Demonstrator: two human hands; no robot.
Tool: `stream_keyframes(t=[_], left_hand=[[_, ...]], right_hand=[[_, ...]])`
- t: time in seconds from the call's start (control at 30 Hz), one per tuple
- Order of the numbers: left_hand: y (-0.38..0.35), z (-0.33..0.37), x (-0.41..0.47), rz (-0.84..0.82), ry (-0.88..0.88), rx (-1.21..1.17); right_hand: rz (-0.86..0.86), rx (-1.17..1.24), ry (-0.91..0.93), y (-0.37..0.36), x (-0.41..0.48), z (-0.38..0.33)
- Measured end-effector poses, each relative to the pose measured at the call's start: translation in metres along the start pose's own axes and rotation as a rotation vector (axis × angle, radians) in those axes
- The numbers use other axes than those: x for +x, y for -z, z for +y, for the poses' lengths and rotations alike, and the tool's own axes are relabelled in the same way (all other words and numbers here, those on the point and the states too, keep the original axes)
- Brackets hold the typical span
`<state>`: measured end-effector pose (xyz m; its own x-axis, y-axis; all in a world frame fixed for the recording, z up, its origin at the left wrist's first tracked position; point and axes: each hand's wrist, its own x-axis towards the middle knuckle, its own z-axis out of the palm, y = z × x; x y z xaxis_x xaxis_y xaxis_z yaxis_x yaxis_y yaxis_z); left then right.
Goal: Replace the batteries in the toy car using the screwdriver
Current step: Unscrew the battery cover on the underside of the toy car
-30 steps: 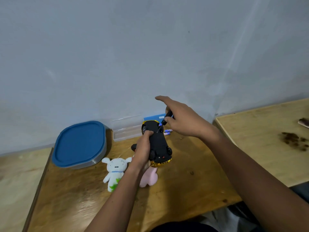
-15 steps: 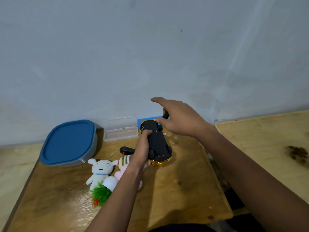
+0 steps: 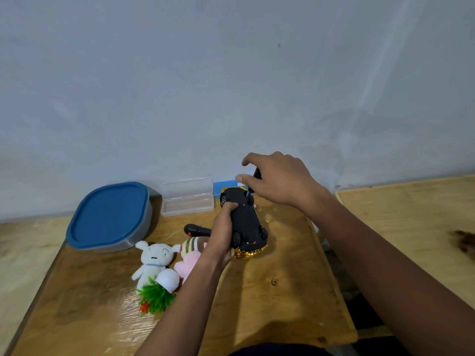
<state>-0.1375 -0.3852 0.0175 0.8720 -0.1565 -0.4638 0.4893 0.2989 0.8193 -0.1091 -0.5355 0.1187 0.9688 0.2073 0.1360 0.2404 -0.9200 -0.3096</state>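
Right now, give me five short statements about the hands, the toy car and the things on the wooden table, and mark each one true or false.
1. The left hand grips the upturned black and gold toy car. True.
2. The right hand holds a black-handled screwdriver with its tip on the car's underside. True.
3. The round container with the blue lid stands open. False: its lid is on.
4. The white plush rabbit lies right of the car. False: it lies to its left.
5. The clear plastic box sits on the wooden table by the wall. True.
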Motion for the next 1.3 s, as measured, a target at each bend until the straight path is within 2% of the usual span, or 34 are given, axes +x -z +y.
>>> stream_keyframes(t=[0.1, 0.27, 0.33, 0.5, 0.57, 0.67, 0.77, 0.9, 0.97, 1.1, 1.2, 1.3], left_hand=[[-0.001, -0.001, -0.001, 0.011, 0.014, -0.024], [0.0, 0.0, -0.002, 0.0, 0.015, -0.067], [-0.001, 0.0, -0.001, -0.006, 0.012, -0.066], [-0.003, 0.001, -0.003, -0.025, -0.007, -0.063], [-0.003, 0.001, -0.003, -0.024, -0.007, -0.054], [-0.002, 0.002, -0.004, -0.025, -0.004, -0.043], [-0.002, 0.002, -0.004, -0.023, -0.008, -0.036], [-0.004, 0.002, -0.005, -0.006, 0.002, -0.033], [-0.005, 0.002, -0.004, 0.009, 0.008, -0.027], [-0.003, 0.001, -0.003, 0.003, 0.004, -0.035], [-0.002, 0.001, -0.003, -0.014, -0.002, -0.035], [-0.003, 0.001, -0.003, -0.009, -0.007, -0.026]], right_hand=[[0.023, 0.077, -0.02, -0.002, -0.001, 0.003], [-0.107, 0.241, 0.005, -0.001, -0.004, 0.008], [-0.122, 0.218, -0.011, -0.001, -0.005, 0.009], [0.004, 0.018, -0.034, -0.002, -0.006, 0.01], [-0.003, 0.104, -0.034, -0.003, -0.006, 0.01], [-0.1, 0.257, 0.007, 0.001, -0.007, 0.009], [-0.099, 0.167, 0.011, 0.004, -0.01, 0.006], [0.037, -0.01, -0.024, 0.003, -0.01, 0.007], [0.053, 0.032, -0.032, 0.002, -0.011, 0.007], [-0.067, 0.2, 0.001, 0.001, -0.013, 0.009], [-0.091, 0.151, -0.013, 0.001, -0.012, 0.012], [-0.029, 0.04, -0.033, 0.0, -0.011, 0.012]])
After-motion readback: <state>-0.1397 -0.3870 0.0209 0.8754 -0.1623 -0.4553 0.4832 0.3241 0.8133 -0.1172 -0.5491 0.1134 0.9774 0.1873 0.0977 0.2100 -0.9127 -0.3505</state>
